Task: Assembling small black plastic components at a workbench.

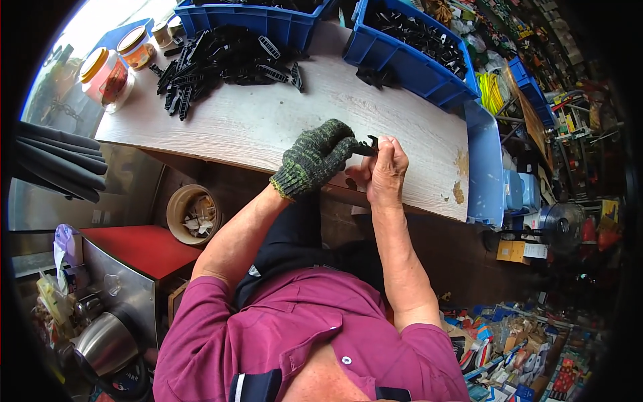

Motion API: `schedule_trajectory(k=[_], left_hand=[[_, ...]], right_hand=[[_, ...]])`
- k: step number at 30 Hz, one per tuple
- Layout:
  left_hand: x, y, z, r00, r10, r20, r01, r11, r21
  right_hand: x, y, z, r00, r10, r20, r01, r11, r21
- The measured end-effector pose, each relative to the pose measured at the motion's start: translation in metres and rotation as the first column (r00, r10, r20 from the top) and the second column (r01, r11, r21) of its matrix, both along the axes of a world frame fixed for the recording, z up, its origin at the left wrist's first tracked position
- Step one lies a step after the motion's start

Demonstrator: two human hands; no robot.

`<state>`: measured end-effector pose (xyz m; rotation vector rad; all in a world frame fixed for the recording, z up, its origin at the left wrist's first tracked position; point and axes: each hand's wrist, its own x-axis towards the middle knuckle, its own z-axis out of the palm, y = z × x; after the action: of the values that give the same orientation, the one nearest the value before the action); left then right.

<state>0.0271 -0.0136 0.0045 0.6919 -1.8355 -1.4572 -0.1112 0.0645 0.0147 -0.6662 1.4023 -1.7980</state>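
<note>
A small black plastic part (367, 145) is held between my two hands above the near edge of the table (268, 114). On my left hand (316, 158) is a dark green and black knitted glove, its fingers closed on the part's left side. My bare right hand (388, 169) pinches the other end between thumb and fingers. The part's exact shape is mostly covered by my fingers. A heap of similar black plastic parts (221, 63) lies beyond my left hand, several of them with ladder-like slots. A few more dark parts (377, 77) lie beyond my right hand.
Two blue bins (408, 67) (248, 25) with black parts stand at the table's far side. Lidded jars (107, 79) line the left end. A blue tray (485, 161) adjoins the right edge. Below left are a waste bucket (175, 213), a red-topped cabinet (137, 248) and a metal kettle (107, 343).
</note>
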Motion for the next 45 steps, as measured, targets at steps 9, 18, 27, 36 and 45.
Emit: schedule_trajectory(k=[9,18,27,36,45], left_hand=[[-0.003,-0.002,-0.001,0.995,0.019,-0.098,0.015,0.94,0.341],[-0.012,0.006,0.009,0.993,0.082,-0.081,-0.047,0.931,0.362],[-0.044,0.032,-0.008,0.969,0.228,-0.097,-0.231,0.973,-0.023],[-0.016,-0.021,-0.046,0.916,0.358,-0.182,-0.35,0.489,-0.799],[0.077,-0.114,-0.001,0.595,0.688,0.415,-0.207,0.631,-0.748]], right_hand=[[0.003,-0.002,-0.004,0.997,-0.03,-0.067,0.03,1.0,-0.007],[0.001,-0.002,-0.01,0.973,-0.072,-0.218,0.063,0.997,-0.047],[-0.012,0.003,-0.028,0.887,-0.201,-0.416,0.188,0.98,-0.071],[0.007,0.0,0.007,0.993,-0.085,-0.086,0.09,0.995,0.048],[-0.128,-0.009,0.025,0.796,-0.602,0.053,0.585,0.79,0.185]])
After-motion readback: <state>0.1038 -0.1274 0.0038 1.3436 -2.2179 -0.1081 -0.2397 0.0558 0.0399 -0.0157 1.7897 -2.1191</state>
